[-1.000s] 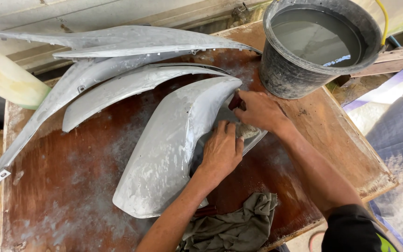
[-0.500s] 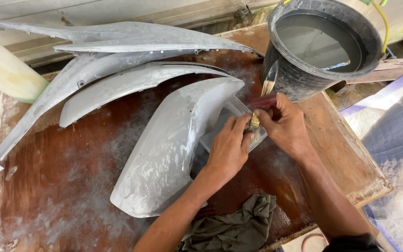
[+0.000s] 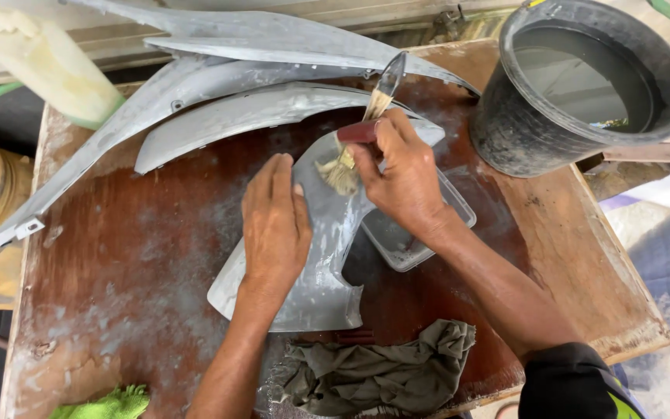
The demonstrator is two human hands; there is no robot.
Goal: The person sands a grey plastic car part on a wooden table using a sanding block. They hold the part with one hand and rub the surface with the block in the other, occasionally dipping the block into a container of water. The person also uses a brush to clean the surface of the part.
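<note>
A grey curved body panel [image 3: 319, 271] lies on the brown wooden table [image 3: 118, 256]. My left hand [image 3: 274, 221] rests flat on the panel, fingers together, pressing it down. My right hand [image 3: 398, 174] grips a paintbrush [image 3: 366, 124] by its red ferrule, handle pointing up and away. The pale bristles touch the panel's upper part, just right of my left fingertips. A shallow grey plastic tray [image 3: 420, 233] sits under my right wrist, partly tucked beneath the panel.
Several long grey panels [image 3: 242, 109] lie across the table's far side. A black bucket of water [image 3: 583, 85] stands at the far right corner. A grey-green rag [image 3: 374, 372] lies at the near edge, a green cloth [image 3: 102, 405] near left, a pale bottle [image 3: 48, 62] far left.
My right hand picked up the paintbrush from beside the panel and brought its bristles onto the surface. My left hand shifted from the panel's edge to lie flat on it. The panel turned.
</note>
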